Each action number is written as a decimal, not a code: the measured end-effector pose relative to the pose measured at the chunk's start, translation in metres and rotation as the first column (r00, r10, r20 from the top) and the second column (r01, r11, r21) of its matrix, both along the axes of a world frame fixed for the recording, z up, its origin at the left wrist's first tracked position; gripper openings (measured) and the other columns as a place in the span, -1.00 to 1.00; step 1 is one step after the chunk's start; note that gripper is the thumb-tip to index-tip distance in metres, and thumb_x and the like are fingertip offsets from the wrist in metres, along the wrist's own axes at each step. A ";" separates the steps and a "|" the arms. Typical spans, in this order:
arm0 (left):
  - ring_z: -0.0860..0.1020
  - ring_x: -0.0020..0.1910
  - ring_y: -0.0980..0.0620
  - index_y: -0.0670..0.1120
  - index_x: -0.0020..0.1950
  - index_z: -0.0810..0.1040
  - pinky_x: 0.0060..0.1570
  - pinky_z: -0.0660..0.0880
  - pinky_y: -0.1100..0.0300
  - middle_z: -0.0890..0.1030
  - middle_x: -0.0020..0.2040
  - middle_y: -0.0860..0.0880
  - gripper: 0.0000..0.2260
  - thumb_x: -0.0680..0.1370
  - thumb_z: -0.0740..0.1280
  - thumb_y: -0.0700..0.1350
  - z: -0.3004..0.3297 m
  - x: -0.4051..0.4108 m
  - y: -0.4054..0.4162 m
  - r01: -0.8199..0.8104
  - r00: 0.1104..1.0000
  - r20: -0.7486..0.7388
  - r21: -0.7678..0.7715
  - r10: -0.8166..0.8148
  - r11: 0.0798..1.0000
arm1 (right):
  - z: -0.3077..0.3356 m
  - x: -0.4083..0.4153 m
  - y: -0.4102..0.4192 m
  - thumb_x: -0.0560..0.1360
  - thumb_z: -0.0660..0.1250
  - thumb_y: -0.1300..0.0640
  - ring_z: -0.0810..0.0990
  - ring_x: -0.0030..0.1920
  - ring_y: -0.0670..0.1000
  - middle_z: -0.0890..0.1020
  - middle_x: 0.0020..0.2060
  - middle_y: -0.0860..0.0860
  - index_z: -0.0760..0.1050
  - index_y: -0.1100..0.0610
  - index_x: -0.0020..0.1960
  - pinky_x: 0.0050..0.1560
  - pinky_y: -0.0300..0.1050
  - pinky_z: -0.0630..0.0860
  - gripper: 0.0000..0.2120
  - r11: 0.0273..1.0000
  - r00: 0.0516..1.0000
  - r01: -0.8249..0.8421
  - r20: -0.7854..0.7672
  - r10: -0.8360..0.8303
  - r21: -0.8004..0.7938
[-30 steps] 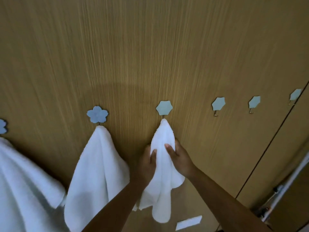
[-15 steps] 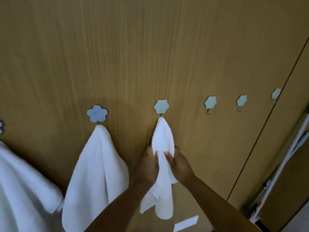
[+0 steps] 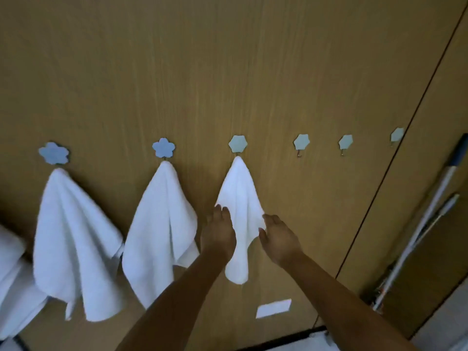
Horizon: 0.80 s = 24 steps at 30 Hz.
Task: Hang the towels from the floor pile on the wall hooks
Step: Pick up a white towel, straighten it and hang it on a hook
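- The newest white towel (image 3: 238,211) hangs by a pinched corner from the third flower hook (image 3: 237,143), its long axis running straight down the wooden wall panel (image 3: 228,72) to a narrow tip below.
- The left hand (image 3: 218,234) lies against the towel's left edge, fingers fairly straight and together, touching the cloth rather than clutching it; no fold is closed inside its grip.
- The right hand (image 3: 278,239) sits at the towel's right edge, fingers loosely spread, fingertips just at or barely off the cloth; I cannot tell whether they touch. It grasps nothing.
- Measured from the third flower hook: two more white towels hang left of it, on the second flower hook (image 3: 163,147) and the first flower hook (image 3: 53,153); another white bundle shows at the far left edge.
- Right of the third flower hook, a bare hook (image 3: 301,143) comes next, then two further bare ones toward the panel seam.
- This towel looks hung; the likely next step is fetching another from the floor pile, which is out of view.
- The nearest bare hook lies up and to the right of both hands, nearer the right hand.
- A mop handle (image 3: 430,211) leans far right of the hooks, and a small white label (image 3: 273,308) is stuck on the panel below the towel.
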State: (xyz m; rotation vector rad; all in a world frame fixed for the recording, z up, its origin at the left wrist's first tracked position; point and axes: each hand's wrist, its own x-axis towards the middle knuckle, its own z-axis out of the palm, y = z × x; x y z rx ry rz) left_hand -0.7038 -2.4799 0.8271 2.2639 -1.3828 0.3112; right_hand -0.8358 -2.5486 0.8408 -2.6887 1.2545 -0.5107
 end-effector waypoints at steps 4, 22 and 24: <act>0.66 -0.25 -0.14 -0.26 -0.24 0.66 -0.24 0.60 0.08 0.67 -0.24 -0.18 -0.67 0.07 0.63 -0.23 0.003 -0.009 0.045 0.157 0.961 0.233 -0.028 -0.146 0.987 | 0.011 -0.010 0.036 0.63 0.02 0.06 0.46 0.22 0.07 0.43 0.30 0.08 0.25 0.16 0.43 0.18 -0.13 0.38 -0.60 0.994 0.995 -0.092 -0.033 0.090 -0.064; 0.43 0.17 -0.10 -0.22 0.15 0.46 0.03 0.32 0.15 0.50 0.15 -0.15 -0.76 0.61 0.12 -0.11 0.075 0.069 0.298 -0.298 0.939 0.172 -0.031 0.298 0.954 | 0.074 0.120 0.246 0.63 0.04 0.07 0.48 0.18 0.11 0.48 0.19 0.10 0.38 0.20 0.29 0.10 -0.07 0.39 -0.67 0.798 0.815 -0.572 -0.019 0.579 -0.191; 0.42 0.18 -0.13 -0.23 0.15 0.47 0.05 0.32 0.13 0.50 0.16 -0.16 -0.74 0.61 0.12 -0.09 0.076 0.091 0.353 -0.380 0.911 0.167 -0.024 0.378 0.925 | 0.078 0.147 0.296 0.62 0.05 0.06 0.48 0.18 0.11 0.48 0.19 0.10 0.37 0.19 0.28 0.07 -0.05 0.40 -0.67 0.755 0.767 -0.633 -0.004 0.642 -0.173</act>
